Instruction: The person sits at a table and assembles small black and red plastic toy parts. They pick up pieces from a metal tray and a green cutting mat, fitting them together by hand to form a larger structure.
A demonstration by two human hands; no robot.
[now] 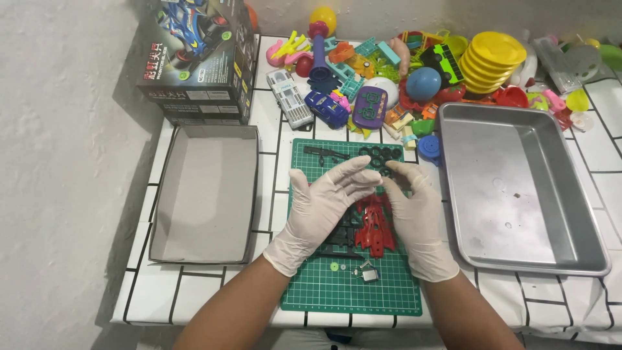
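Both my hands wear white gloves and hover over a green cutting mat (324, 295). My left hand (321, 207) has its fingers spread and reaching toward the right hand. My right hand (414, 210) meets it with its fingertips pinched near a small dark part that is too small to identify. Under the hands lies a red toy car body (374, 227) beside black plastic part frames (340, 236). Black tyres (381, 153) sit at the mat's far edge. A small green gear (335, 266) and a little motor (369, 274) rest at the mat's near side.
An empty cardboard box tray (207, 194) lies left of the mat, with the printed box lid (194, 61) behind it. A metal tray (518, 188) sits on the right. A heap of colourful plastic toys (414, 71) fills the back of the white tiled table.
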